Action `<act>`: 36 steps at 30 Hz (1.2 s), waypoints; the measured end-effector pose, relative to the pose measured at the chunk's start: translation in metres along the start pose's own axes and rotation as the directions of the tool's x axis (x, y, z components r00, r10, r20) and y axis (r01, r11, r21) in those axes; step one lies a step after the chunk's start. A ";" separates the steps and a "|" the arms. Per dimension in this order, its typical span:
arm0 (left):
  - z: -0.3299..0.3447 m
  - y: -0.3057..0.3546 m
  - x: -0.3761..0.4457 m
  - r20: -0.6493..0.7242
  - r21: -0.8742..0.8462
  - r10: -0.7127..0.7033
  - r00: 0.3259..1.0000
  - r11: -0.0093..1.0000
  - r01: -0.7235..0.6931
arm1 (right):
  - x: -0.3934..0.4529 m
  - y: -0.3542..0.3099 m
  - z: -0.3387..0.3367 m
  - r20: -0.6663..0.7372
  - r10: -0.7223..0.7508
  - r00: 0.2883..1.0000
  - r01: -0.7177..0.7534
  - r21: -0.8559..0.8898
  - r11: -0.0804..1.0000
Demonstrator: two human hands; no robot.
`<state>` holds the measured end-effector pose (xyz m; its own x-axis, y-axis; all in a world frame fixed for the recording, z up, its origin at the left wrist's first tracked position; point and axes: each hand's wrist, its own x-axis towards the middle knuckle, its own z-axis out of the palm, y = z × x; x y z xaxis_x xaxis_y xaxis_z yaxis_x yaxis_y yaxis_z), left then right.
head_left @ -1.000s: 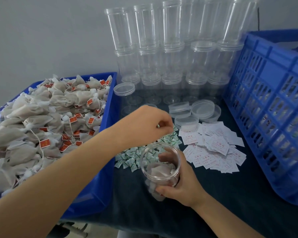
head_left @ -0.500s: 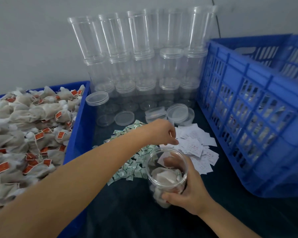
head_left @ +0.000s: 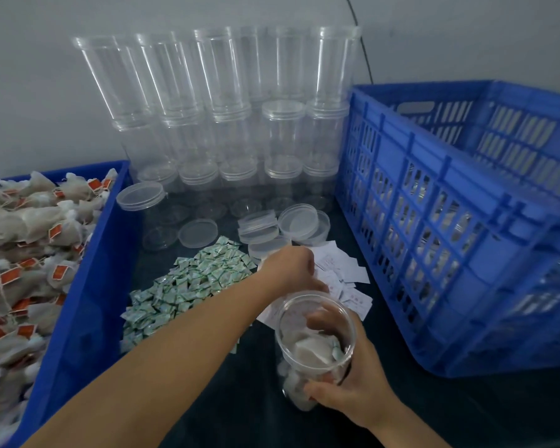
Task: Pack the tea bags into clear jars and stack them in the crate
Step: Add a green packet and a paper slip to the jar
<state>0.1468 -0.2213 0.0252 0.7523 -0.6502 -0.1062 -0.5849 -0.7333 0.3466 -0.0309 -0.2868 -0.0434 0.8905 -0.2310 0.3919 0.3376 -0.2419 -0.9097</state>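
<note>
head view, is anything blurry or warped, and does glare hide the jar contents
Head view: wide-angle warp bows the blue crate and leans the stacked empty jars; edges soft; the held jar shows mild sheen, tea bags inside remain visible.

A single head-worn wide-angle view looks forward and steeply down, close over the dark cloth-covered table (head_left: 233,399). The tall blue slatted plastic crate (head_left: 450,240) fills its right side; the grey wall lies beyond.

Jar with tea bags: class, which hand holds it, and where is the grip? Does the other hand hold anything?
The right hand holds the jar around its lower side wall. The left hand reaches the paper slips; any grip there cannot be told.
</note>
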 end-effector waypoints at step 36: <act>-0.096 0.028 -0.123 0.033 -0.501 0.044 0.998 0.865 -0.022 | 0.001 -0.007 0.004 0.025 0.056 0.998 -0.057 0.046 0.997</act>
<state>0.0678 -0.1427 0.1377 0.7155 -0.6880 -0.1214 -0.3707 -0.5211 0.7688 -0.0311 -0.2821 -0.0374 0.9155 -0.2205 0.3365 0.2996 -0.1844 -0.9361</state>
